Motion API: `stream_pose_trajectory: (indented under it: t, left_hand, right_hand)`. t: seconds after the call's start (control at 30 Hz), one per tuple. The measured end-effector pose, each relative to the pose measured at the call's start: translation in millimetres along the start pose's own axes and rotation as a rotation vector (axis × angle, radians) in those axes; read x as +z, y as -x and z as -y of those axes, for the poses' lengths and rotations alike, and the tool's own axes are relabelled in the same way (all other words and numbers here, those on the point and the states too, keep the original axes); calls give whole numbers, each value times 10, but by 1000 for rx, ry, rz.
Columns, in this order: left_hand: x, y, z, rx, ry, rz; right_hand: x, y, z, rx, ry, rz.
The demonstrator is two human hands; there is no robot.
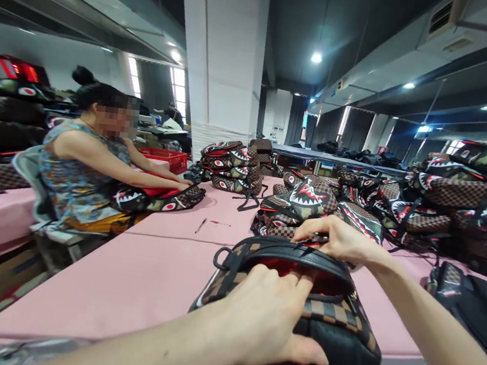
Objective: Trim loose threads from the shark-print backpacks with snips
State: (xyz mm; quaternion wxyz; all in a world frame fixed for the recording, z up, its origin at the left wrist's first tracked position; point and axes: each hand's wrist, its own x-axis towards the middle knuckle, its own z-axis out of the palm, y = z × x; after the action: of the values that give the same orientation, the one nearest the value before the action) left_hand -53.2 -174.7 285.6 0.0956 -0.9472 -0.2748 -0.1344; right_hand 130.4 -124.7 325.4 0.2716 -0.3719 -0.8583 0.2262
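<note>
A brown-and-black checked backpack (333,350) with black panels stands in front of me at the table edge. Its top compartment gapes, showing a red lining (329,283). My left hand (266,307) reaches over the near rim with its fingertips inside the opening; the thumb is spread out over the outer panel. At the far rim, my right hand (341,237) is closed on the backpack's edge, its fingertips partly hidden. A black loop (221,258) sticks out at the bag's left side.
Stacked shark-mouth backpacks (232,166) stand on the pink table (125,274), with more piled at the right (455,191). Two pens (201,224) lie left of my bag. Across the left side, a seated co-worker (91,158) handles another backpack (161,199). A red crate (170,160) is behind.
</note>
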Motion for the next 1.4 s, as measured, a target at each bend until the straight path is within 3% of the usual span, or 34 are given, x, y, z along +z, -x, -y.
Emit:
stream_pose_trajectory:
  t: [0.17, 0.23, 0.3, 0.43, 0.63, 0.7, 0.77, 0.87, 0.97, 1.03, 1.07, 1.1, 1.2, 1.23, 1.3, 1.4]
  left_hand:
    - [153, 181, -75, 111, -96, -136]
    - [200, 253, -109, 126, -80, -191]
    - [192, 298, -134, 114, -29, -166]
    - [10, 260, -85, 102, 117, 53]
    - [-246, -82, 246, 108, 465, 665]
    - [-241, -190, 306, 124, 574, 763]
    - [-203, -266, 313, 112, 633, 771]
    - [-133, -348, 307, 3, 619, 638]
    - [-75, -427, 433, -157, 488, 252]
    - [-30, -480, 615, -254, 432, -14]
    - [-1, -506, 722, -296, 433, -93]
    - [31, -535, 828, -330, 449, -134]
    - [141, -646, 1061, -369, 511, -135]
    - [173, -691, 1092, -372, 527, -133]
    - [212, -774, 1085, -375, 557, -146]
    - [173, -784, 999, -367, 635, -233]
  right_hand:
    - [250, -155, -191, 250, -79, -140]
    - [325, -174, -294, 338, -188, -135]
    - [363, -175, -360, 367, -263, -121]
    - [363, -159, -348, 380, -283, -143]
    - [361, -152, -198, 311, -259, -75]
    - [382, -162, -177, 263, -251, -32]
    - [383, -190, -194, 224, -249, -16]
    - [270, -225, -293, 239, -258, -141]
    - [23, -92, -409, 317, -266, -559]
    - [-106, 153, -451, 340, -261, -863]
    - [-129, 309, -460, 347, -250, -952]
    - [-115, 471, -462, 380, -232, -939]
    - [119, 838, -446, 473, -198, -586]
    - [235, 884, -430, 488, -193, -523]
    - [461, 847, -378, 509, -297, -497]
    - [693, 617, -276, 484, -692, -588]
